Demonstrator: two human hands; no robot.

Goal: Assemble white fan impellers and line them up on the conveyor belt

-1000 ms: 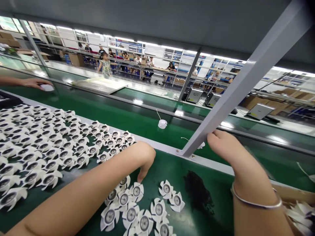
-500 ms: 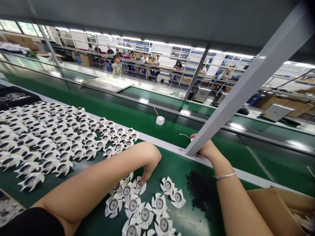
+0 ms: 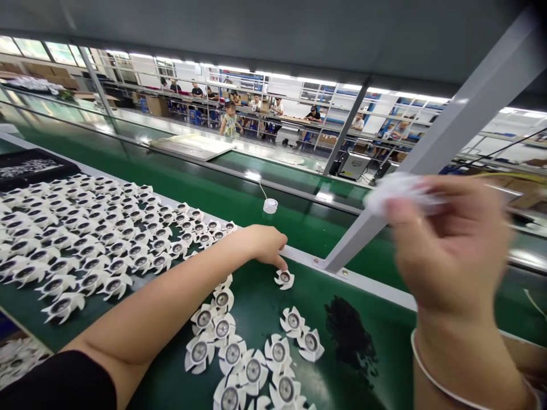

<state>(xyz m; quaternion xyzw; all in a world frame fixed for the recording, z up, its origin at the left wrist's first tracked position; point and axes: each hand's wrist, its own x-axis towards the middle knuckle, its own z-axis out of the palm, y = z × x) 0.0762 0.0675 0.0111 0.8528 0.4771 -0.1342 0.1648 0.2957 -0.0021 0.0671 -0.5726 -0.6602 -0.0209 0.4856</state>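
My left hand (image 3: 267, 245) reaches across the green mat, its fingertips touching a single white fan blade (image 3: 284, 278) near the table's metal edge rail. A loose cluster of white fan blades (image 3: 248, 359) lies just below my forearm. My right hand (image 3: 448, 245) is raised close to the camera and blurred, fingers pinched on a white part (image 3: 399, 191) that looks like a small round piece. A bangle rings my right wrist.
Rows of white fan blades (image 3: 85, 239) cover the mat at left. A slanted metal post (image 3: 410, 165) is bolted to the rail. A white round part with a wire (image 3: 269, 205) lies on the green conveyor (image 3: 192, 182). A black stain (image 3: 348, 336) marks the mat. People sit at benches far behind.
My left hand has moved up from the blade cluster to one blade near the rail. My right hand has lifted from behind the post toward the camera with a white part.
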